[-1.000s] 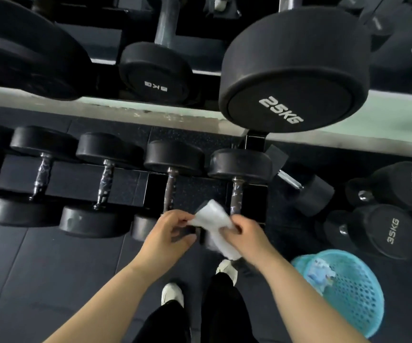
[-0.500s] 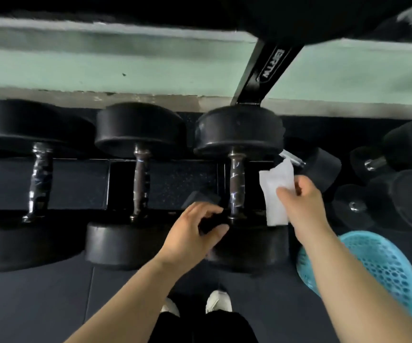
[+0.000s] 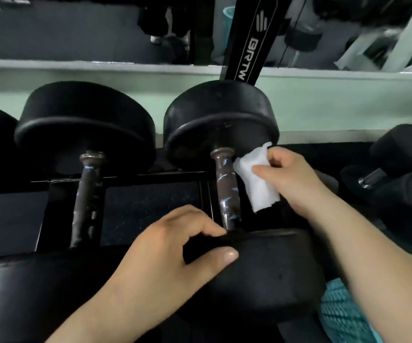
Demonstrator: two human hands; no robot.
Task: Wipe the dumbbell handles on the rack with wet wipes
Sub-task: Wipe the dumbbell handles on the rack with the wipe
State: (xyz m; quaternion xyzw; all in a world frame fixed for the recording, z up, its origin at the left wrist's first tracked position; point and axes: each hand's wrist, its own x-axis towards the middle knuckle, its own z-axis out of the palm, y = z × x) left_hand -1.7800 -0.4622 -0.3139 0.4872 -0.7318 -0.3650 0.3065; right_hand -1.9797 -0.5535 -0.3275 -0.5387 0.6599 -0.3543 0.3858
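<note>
Since half a second earlier, the right hand [image 3: 291,179] had brought the wipe [image 3: 257,181] up beside the handle [image 3: 227,191] at frame centre, fingers pinching it. The left hand [image 3: 170,256] curled over the dumbbell [image 3: 269,268], likely bracing it. The wipe looked limp and light; the steel looked rigid and heavy, best wrapped mid-handle. One wipe showed, and two handles on the rack [image 3: 150,175], counting the second handle [image 3: 87,194] at left.

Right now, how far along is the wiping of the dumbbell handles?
Done: no handle looks visibly wiped. In hand: the right hand pinches a wipe at the side of the right dumbbell's handle, not wrapped round it; the left hand grips that dumbbell's near weight. Left: this handle, then the neighbouring handle, which nothing touches.
</note>
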